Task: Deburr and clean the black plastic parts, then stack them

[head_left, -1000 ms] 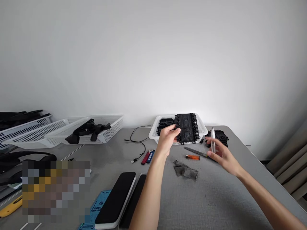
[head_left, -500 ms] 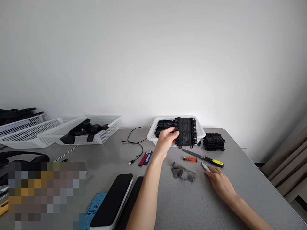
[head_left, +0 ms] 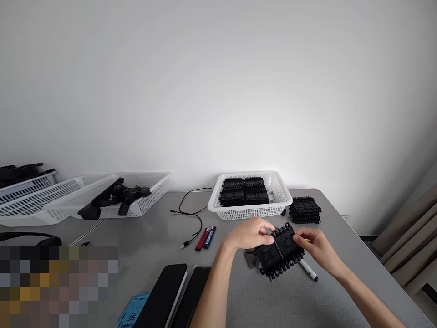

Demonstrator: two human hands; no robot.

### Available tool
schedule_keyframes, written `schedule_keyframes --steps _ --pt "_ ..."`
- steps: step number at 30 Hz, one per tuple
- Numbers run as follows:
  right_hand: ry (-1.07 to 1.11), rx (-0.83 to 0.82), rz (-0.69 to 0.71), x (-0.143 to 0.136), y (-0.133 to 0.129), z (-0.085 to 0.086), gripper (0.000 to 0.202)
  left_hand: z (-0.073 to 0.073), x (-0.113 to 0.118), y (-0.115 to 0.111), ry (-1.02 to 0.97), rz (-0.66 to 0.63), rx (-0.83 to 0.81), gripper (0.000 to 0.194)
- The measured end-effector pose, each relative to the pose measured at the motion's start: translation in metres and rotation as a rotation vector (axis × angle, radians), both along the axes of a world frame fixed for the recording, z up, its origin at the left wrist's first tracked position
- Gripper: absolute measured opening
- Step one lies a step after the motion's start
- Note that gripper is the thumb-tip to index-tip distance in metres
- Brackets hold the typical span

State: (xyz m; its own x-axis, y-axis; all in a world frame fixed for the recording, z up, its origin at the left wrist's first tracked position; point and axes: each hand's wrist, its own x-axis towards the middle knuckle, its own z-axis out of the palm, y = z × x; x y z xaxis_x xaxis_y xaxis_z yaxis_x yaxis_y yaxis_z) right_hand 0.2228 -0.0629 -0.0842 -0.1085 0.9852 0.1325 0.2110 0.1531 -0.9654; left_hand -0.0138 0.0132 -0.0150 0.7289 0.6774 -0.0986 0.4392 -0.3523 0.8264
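A black plastic panel (head_left: 278, 253) with toothed long edges is tilted above the table, a thin light line running across its middle. My left hand (head_left: 249, 233) grips its upper left edge between thumb and fingers. At the right end, my right hand (head_left: 319, 248) pinches the panel too. Beneath the right hand lies a white marker (head_left: 309, 269) on the table. A grey cloth (head_left: 251, 260) shows partly behind the panel. Only a yellow sliver of the file's handle shows by my right fingers, and the orange lighter is hidden.
Behind my hands stands a white basket (head_left: 252, 213) holding stacks of similar black panels. Another stack of panels (head_left: 305, 209) sits right of it. Left are a black cable (head_left: 196, 213), red (head_left: 202, 239) and blue (head_left: 209, 238) sticks, and a white basket (head_left: 155, 193) with black parts.
The panel has come down from in front of the basket and turned sideways. My right hand has let go of the marker and taken hold of the panel.
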Motion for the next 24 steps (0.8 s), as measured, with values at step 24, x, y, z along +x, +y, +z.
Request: schedule_keyframes --steps 24 --pt "-0.243 -0.364 -0.309 -0.040 0.269 -0.006 0.032 -0.054 0.003 0.211 0.352 0.826 0.185 0.033"
